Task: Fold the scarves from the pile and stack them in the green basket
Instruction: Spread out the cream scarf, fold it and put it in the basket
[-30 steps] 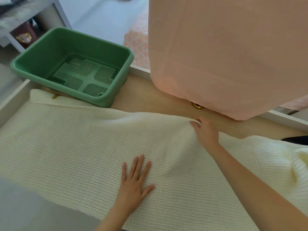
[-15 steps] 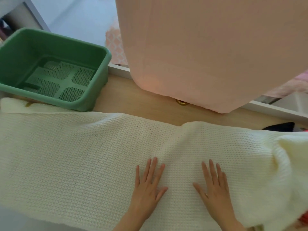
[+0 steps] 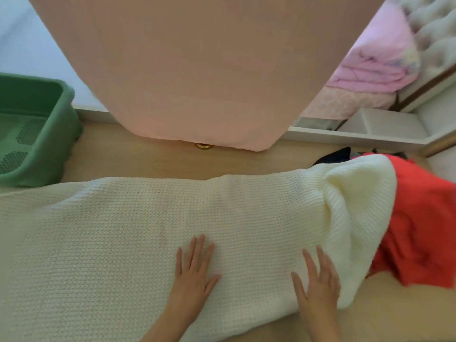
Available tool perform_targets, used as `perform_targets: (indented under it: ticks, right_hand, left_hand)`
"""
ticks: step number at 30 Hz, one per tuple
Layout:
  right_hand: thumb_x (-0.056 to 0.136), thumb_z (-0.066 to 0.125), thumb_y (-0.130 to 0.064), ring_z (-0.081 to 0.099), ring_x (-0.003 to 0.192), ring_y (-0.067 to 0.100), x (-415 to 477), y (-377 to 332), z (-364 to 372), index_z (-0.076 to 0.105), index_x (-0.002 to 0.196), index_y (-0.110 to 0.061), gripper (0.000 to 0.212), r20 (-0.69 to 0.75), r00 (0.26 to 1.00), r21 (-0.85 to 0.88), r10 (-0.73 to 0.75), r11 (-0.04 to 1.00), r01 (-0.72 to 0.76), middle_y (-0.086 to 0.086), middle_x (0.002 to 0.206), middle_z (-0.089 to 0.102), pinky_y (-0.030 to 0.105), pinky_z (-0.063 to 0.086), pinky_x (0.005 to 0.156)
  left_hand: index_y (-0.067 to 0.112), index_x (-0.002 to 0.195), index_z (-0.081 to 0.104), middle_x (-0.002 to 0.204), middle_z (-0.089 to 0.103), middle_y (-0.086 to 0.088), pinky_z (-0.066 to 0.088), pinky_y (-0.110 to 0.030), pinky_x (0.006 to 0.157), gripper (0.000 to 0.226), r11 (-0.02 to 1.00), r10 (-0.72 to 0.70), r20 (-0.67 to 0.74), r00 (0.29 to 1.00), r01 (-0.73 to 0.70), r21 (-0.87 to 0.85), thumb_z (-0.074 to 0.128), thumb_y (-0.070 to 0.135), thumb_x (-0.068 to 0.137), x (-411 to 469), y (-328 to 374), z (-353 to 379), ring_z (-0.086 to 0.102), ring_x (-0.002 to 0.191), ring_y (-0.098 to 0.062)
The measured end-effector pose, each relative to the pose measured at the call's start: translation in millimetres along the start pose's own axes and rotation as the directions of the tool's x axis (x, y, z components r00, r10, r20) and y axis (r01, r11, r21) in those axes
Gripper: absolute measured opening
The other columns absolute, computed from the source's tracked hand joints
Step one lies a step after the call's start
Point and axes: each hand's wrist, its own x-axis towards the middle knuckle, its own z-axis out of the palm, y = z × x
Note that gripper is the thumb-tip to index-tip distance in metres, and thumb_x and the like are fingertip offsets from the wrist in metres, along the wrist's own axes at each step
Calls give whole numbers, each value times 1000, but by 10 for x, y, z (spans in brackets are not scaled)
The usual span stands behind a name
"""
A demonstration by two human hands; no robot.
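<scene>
A cream knitted scarf [image 3: 118, 245] lies spread across the wooden table [image 3: 148, 161], its right end bunched up over the pile. My left hand [image 3: 193, 272] presses flat on the scarf near its middle, fingers straight and spread. A little to the right, my right hand [image 3: 318, 285] lies flat on the scarf beside the bunched end. The green basket [image 3: 56, 134] stands at the table's far left, holding nothing in its visible part. A red scarf [image 3: 424, 225] and a dark cloth [image 3: 335, 156] make up the pile at the right.
A pink cloth [image 3: 197, 70] hangs down over the table's far edge in the middle, with a small brass ring [image 3: 203, 145] under it. Pink bedding [image 3: 370, 67] and a white ledge [image 3: 357, 134] lie beyond the table at the right.
My right hand came back from the scarf's far edge and now lies flat near the front. The view swung right, bringing the red scarf into sight.
</scene>
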Motion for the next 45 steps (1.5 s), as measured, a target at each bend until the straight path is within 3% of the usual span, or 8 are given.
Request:
perform_targets:
  ticks: [4, 8, 13, 19, 27, 32, 40, 45]
  right_hand:
    - [71, 36, -84, 35, 129, 37, -9, 368, -271, 41, 138, -9, 102, -95, 848, 308, 521, 826, -473, 22, 144, 35, 50, 27, 107]
    - [82, 64, -48, 43, 126, 28, -51, 551, -265, 38, 142, -10, 75, 183, 714, 582, 675, 511, -633, 13, 139, 47, 42, 33, 107]
    - [80, 73, -33, 34, 119, 23, -79, 676, -179, 59, 118, -16, 44, 206, 773, 391, 600, 674, -627, 4, 124, 46, 35, 28, 103]
    - [82, 70, -5, 52, 104, 17, -185, 932, -358, 60, 91, -31, 28, 298, 857, 434, 421, 740, -514, -9, 103, 52, 11, 37, 84]
    - [78, 47, 22, 48, 108, 30, 11, 1823, -1516, 69, 97, 0, 36, -381, 859, 81, 343, 937, -338, 16, 103, 66, 28, 36, 97]
    - [85, 56, 11, 47, 114, 21, -101, 1631, -1106, 64, 113, -13, 38, -234, 899, 216, 371, 921, -324, 10, 118, 63, 38, 36, 102]
    - [83, 67, -9, 34, 133, 18, 62, 1001, -190, 43, 141, -19, 64, -39, 989, 146, 146, 980, -139, 3, 145, 43, 37, 28, 113]
    - [67, 82, -1, 58, 82, 18, 201, 1177, -134, 70, 91, -15, 30, -125, 987, 38, 103, 994, -99, -1, 90, 64, 27, 48, 73]
  left_hand:
    - [19, 144, 37, 146, 44, 0, 13, -37, 115, 67, 971, 220, 117, 969, -206, -118, 31, 61, 92, 122, 616, 57, 35, 135, -15]
    - [27, 133, 45, 118, 60, 16, 38, -17, 95, 76, 915, 355, 299, 886, -264, -304, 35, 77, 76, 171, 1214, 83, 56, 103, 1]
    - [30, 125, 47, 98, 62, 20, 49, -11, 65, 61, 902, 289, 250, 924, -176, -394, 42, 60, 72, 222, 1538, 238, 60, 81, 2]
    - [37, 114, 56, 106, 58, 30, 35, -4, 81, 20, 803, -34, 212, 977, 153, -576, 52, 34, 95, 399, 1445, 100, 53, 95, 13]
    - [44, 113, 52, 104, 59, 31, 36, -9, 77, 20, 765, -63, 300, 952, 239, -599, 44, 31, 99, 363, 1426, -136, 54, 95, 13]
    - [40, 120, 46, 111, 50, 26, 35, -7, 77, 25, 826, -66, 291, 954, 216, -521, 40, 26, 100, 295, 1591, -64, 51, 97, 8]
    - [33, 104, 58, 102, 62, 17, 36, -13, 73, 27, 538, -308, 301, 903, 426, -728, 38, 14, 100, 499, 1543, -246, 54, 95, 4]
    - [27, 111, 57, 107, 61, 12, 38, -16, 73, 25, 474, -377, 291, 880, 453, -755, 39, 14, 100, 489, 1396, -313, 53, 97, 2]
